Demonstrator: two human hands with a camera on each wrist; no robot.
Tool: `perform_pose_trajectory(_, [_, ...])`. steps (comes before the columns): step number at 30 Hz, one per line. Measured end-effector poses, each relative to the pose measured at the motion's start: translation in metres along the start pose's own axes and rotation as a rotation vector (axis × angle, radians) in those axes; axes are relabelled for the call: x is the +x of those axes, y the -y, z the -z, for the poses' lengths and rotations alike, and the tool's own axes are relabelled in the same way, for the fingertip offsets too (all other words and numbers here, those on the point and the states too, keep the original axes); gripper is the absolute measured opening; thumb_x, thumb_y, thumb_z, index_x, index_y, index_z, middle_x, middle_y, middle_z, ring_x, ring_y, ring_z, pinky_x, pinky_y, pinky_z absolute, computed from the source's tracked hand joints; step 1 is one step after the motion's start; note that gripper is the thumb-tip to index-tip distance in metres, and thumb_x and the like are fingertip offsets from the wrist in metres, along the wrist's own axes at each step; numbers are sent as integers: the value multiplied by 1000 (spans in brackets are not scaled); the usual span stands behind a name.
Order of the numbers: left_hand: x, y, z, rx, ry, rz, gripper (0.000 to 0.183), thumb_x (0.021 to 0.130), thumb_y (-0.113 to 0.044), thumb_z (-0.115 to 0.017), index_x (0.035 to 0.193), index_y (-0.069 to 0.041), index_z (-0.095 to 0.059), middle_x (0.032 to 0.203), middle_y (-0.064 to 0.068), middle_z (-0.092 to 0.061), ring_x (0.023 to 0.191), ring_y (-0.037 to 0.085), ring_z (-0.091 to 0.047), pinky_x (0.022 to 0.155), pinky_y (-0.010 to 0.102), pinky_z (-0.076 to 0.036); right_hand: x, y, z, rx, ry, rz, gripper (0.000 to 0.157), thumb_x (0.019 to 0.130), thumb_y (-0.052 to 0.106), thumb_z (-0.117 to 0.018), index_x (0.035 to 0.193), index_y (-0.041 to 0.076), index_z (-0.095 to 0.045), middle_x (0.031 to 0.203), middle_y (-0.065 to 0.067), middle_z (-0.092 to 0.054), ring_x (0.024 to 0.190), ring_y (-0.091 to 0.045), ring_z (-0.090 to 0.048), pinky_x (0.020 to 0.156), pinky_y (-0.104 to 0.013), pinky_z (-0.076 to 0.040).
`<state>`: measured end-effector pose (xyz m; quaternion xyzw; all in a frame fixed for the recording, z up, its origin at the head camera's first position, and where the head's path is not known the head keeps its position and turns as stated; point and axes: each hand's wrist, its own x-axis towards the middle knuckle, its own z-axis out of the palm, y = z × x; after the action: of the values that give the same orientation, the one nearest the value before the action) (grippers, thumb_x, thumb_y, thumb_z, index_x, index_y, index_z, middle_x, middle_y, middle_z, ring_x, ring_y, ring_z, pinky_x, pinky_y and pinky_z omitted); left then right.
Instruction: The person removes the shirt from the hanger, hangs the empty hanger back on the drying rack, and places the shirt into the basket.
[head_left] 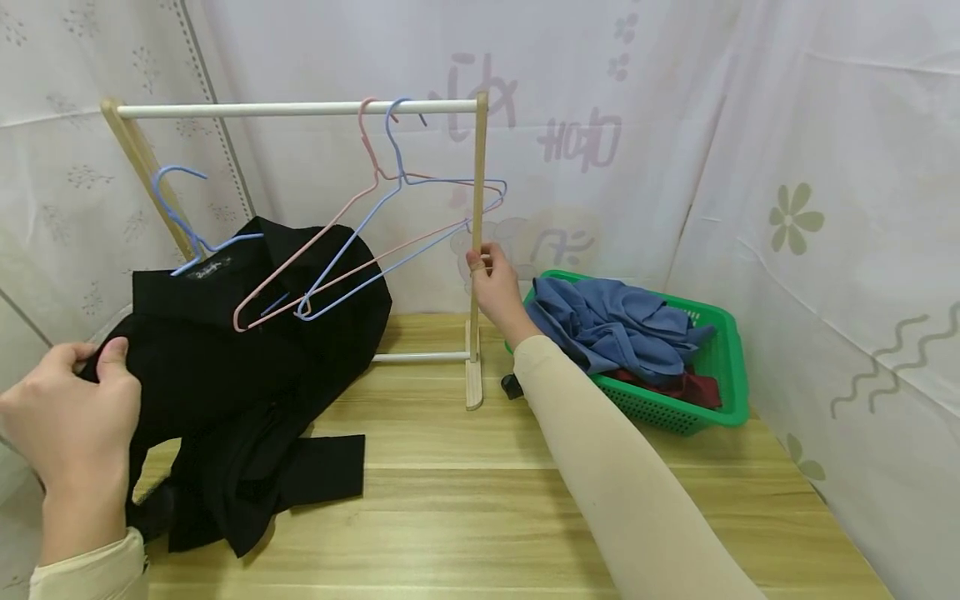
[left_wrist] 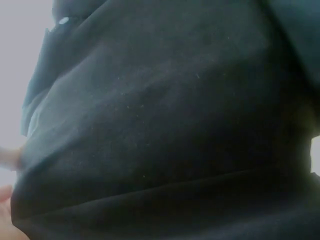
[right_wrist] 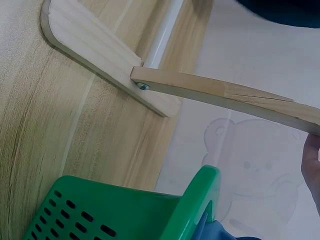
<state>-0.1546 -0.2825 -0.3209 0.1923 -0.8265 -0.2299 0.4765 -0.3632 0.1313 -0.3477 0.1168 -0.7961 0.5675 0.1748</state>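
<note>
My left hand (head_left: 78,408) pinches the edge of a black shirt (head_left: 217,350) between thumb and fingers at the left. A blue hanger (head_left: 178,218) sticks out of the shirt's collar, its hook below the rack's top rail. One black sleeve trails onto the table. Dark cloth (left_wrist: 165,115) fills most of the left wrist view, with a bit of fingers at its left edge. My right hand (head_left: 495,283) grips the right wooden post (head_left: 481,179) of the clothes rack around mid-height. Only part of that hand shows at the right wrist view's edge.
From the white rail (head_left: 247,109) hang a pink hanger (head_left: 307,237) and another blue hanger (head_left: 352,237), overlapping the shirt in view. A green basket (head_left: 733,358) with blue clothing (head_left: 615,325) and dark red cloth (head_left: 693,389) stands right of the rack on the wooden table (head_left: 420,517).
</note>
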Motion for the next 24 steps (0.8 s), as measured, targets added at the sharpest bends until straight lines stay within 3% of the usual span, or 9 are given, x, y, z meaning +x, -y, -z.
perform_pose_trajectory(4, [-14,14,-2,4,9,25,40,103,-26,-65,108,13,-73,96,35,-72,96,61,-61,78,51,-43,0,0,0,-9,-2,2,46,111,48,-47,137,11,-55,133,-19,-64,116,-35,-64,97,-53,-57])
perform_pose_trajectory(6, [-20,23,-3,-1,19,57,38,102,-25,-65,106,12,-74,72,7,-73,89,55,-60,69,38,-38,0,0,0,-8,-3,-2,46,111,48,-48,137,11,-55,134,-19,-64,116,-35,-64,97,-52,-57])
perform_pose_trajectory(8, [-25,32,-4,-17,20,76,38,100,-26,-67,104,11,-73,58,-29,-55,73,23,-62,71,32,-36,0,1,1,-7,-4,-4,46,111,48,-48,138,11,-55,133,-19,-65,116,-35,-65,97,-52,-57])
perform_pose_trajectory(11, [-33,45,-4,-58,21,65,37,99,-26,-68,102,11,-72,66,-59,-21,66,-19,-36,95,34,-44,0,1,1,-4,-6,-7,46,111,48,-48,137,11,-55,133,-19,-65,117,-35,-65,97,-53,-56])
perform_pose_trajectory(14, [-41,57,-2,-91,4,-13,34,97,-23,-70,97,11,-71,67,-54,-36,72,-34,-19,101,20,-40,0,1,1,-6,-11,-11,45,111,49,-47,137,12,-55,133,-18,-65,117,-34,-64,97,-53,-56])
perform_pose_trajectory(17, [-46,67,1,-105,-22,-94,32,94,-20,-73,91,12,-70,72,-54,-38,75,-37,-22,74,5,-21,0,0,1,-12,-9,-13,47,111,50,-47,138,13,-54,134,-17,-65,118,-34,-64,97,-53,-56])
perform_pose_trajectory(18, [-48,70,2,-112,-27,-119,32,93,-19,-73,90,12,-70,74,-54,-38,76,-38,-22,72,2,-20,0,0,1,-11,-8,-11,47,111,50,-46,138,12,-54,134,-18,-64,118,-34,-65,97,-53,-56])
perform_pose_trajectory(20, [-51,75,3,-122,-36,-180,33,92,-19,-74,88,14,-70,66,-29,-60,78,-39,-23,71,0,-21,0,0,1,-14,-3,-10,48,111,50,-46,138,12,-54,134,-18,-64,118,-34,-65,97,-53,-56])
perform_pose_trajectory(24, [-58,77,6,-190,-53,-251,40,94,-22,-73,87,17,-69,70,-26,-64,84,-40,-27,76,-3,-23,-2,1,0,-10,-4,-2,47,112,49,-46,137,11,-54,132,-19,-64,117,-35,-65,97,-54,-56])
